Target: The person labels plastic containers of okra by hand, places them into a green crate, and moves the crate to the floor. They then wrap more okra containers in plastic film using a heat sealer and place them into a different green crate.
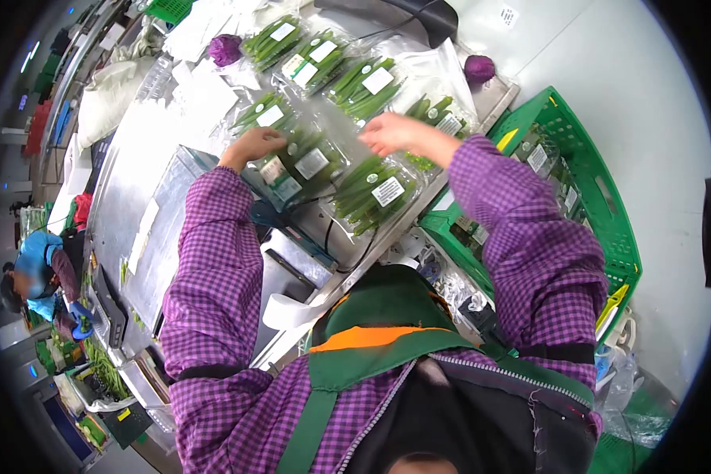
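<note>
Central clear pack of green pods | slightly blurred; white label and green-and-white label facing up; lies on the desk | barcode-labelled pack | long green pods under clear film; lies face up, just beside the central one | farther packs | similar, labels up, grouped close together, variously angled

A pale smooth floor lies beside a long metal table under bright light.
</note>
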Demonstrator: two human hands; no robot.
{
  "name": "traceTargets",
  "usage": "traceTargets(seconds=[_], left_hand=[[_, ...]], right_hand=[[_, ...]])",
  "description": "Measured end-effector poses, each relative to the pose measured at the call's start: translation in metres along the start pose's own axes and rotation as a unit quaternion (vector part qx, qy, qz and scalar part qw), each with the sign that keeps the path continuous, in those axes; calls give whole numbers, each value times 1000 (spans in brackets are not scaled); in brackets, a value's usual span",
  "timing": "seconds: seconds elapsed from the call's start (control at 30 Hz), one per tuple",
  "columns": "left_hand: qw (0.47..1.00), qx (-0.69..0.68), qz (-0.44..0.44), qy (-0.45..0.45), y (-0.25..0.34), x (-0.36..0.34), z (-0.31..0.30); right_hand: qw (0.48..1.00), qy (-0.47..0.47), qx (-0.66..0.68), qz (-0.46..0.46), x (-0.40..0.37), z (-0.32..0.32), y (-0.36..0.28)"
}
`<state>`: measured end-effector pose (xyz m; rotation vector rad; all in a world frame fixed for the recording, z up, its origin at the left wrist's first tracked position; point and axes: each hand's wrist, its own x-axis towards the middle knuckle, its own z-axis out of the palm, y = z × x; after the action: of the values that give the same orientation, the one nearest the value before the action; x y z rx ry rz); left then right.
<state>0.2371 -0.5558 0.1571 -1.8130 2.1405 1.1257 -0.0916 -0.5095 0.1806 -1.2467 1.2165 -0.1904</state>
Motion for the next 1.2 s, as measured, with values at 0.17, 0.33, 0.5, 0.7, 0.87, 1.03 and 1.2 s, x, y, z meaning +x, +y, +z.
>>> traceTargets(seconds=[0.17,0.33,0.5,0.7,0.87,1.03,1.2], left_hand=[[998,-21,60,19,28,-29,-10],[987,-115,98,-50,31,-29,-14],[976,-168,141,3,60,-47,-49],[897,-390,165,126,151,-64,-90],[889,-326,301,112,226,-110,-88],[919,-212,310,122,208,-168,-90],[948,-263,158,81,152,-190,-49]], right_hand=[[996,2,71,63,28,56,13],[997,11,71,43,25,51,13],[958,46,275,-65,1,39,-12],[852,69,460,-239,-30,6,-52],[763,193,523,-328,-102,-36,-51],[795,491,225,-275,-229,-101,68],[749,598,238,-156,-361,-104,186]])
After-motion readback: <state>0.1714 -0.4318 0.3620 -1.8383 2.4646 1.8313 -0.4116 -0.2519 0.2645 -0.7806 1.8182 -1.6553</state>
